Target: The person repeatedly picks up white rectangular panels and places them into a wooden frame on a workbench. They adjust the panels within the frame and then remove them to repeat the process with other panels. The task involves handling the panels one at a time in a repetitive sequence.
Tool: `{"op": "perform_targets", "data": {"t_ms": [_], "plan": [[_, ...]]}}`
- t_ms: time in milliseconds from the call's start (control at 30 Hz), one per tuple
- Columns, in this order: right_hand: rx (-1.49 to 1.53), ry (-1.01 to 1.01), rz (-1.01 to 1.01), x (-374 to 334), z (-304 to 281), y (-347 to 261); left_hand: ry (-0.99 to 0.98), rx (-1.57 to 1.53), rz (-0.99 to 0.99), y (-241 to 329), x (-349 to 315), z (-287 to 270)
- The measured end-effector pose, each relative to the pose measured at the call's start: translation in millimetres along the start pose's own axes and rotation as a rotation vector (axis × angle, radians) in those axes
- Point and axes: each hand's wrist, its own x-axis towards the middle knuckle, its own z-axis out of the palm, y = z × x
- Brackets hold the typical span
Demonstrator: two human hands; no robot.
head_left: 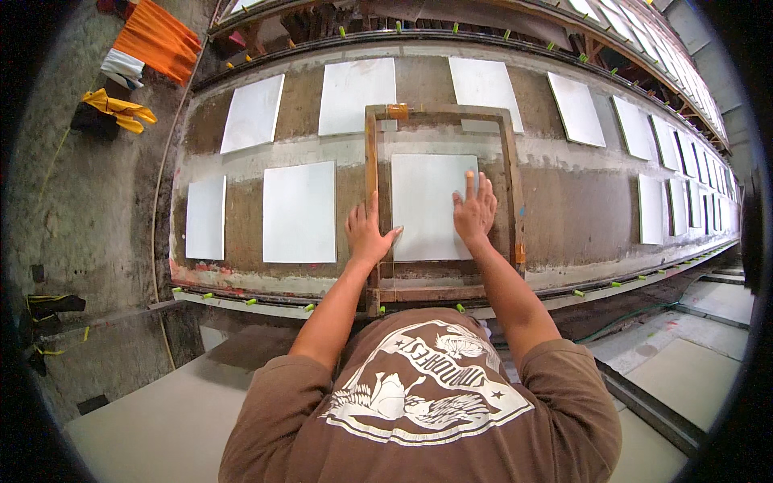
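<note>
A wooden frame [516, 185] lies on the long table in front of me, around a flat white panel [431, 209]. Whether a sheer mesh is stretched across the frame I cannot tell. My left hand [369, 233] rests at the frame's left bar, fingers and thumb apart, the thumb reaching toward the panel's left edge. Over the panel's right edge lies my right hand [476, 209], flat with its fingers spread. Neither hand grips anything. Brown tape [397, 111] is wrapped on the frame's far bar.
More white panels [299, 211] lie in two rows along the brown-stained table [547, 217]. Green clips [251, 302] line its near and far rails. Orange cloth [157, 42] and yellow cloth [117, 109] are at the far left. A second table of panels stands beyond.
</note>
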Motion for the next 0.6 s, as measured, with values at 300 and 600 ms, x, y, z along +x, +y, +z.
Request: {"op": "perform_targets", "data": {"t_ms": [300,600], "plan": [[0.048,-0.258,-0.178,-2,-20,-17,-0.021,0.082,-0.058,19,-4,-23],[0.063,-0.263,-0.209,-1,-16,-11,0.045,0.049,0.235,82,78,14]]}}
